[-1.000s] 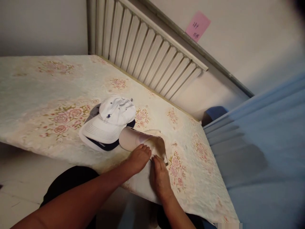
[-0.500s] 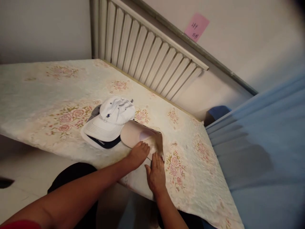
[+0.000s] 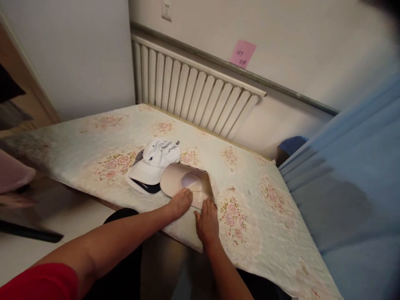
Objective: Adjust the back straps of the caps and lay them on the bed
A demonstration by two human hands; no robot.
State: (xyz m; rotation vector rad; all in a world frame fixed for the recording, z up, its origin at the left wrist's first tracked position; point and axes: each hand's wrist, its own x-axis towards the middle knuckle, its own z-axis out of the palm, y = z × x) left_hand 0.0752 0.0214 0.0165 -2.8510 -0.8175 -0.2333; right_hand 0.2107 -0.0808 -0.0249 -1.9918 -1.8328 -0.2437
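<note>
A beige hat with a wide brim (image 3: 172, 180) lies on the flower-patterned tablecloth, with a pale purple patch showing inside it. My left hand (image 3: 181, 203) has its fingers curled on the hat's near edge. Against the hat's right near corner rests my right hand (image 3: 207, 221), fingers laid flat and thumb apart. Left of the beige hat, touching its brim, is a white baseball cap (image 3: 161, 152) with a small dark logo. It sits on top of another cap with a dark underbrim (image 3: 145, 186); a grey part shows behind them.
The tablecloth (image 3: 268, 233) covers a table beside a white radiator (image 3: 187, 89). A blue curtain (image 3: 350, 187) hangs on the right, near a blue object (image 3: 292, 145). Another person's hand (image 3: 18, 201) and pink sleeve (image 3: 14, 173) show at the left edge.
The view has swung left and up, bringing another person's arm and a wall socket into sight. My hands stay at the beige hat, and its inside looks a little more opened out.
</note>
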